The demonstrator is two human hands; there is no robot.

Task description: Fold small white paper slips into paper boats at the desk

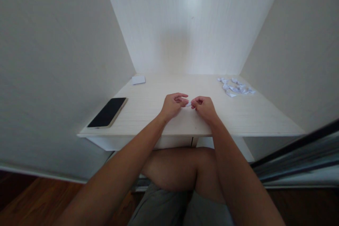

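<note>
A small piece of white paper (189,104) is between my two hands, just above the desk, mostly covered by fingertips. My left hand (174,104) pinches its left side with the thumb, the index finger stretched out above. On the other side, my right hand (203,107) grips the paper between thumb and curled fingers. Several folded white paper pieces (235,87) lie in a loose pile at the back right of the desk. At the back left sits a flat stack of white paper (138,79).
A tablet or large phone (108,113) with a dark screen lies at the left edge of the white desk (148,113). Side walls (66,42) and a back panel (185,24) enclose the desk. My crossed legs (180,167) are below its front edge.
</note>
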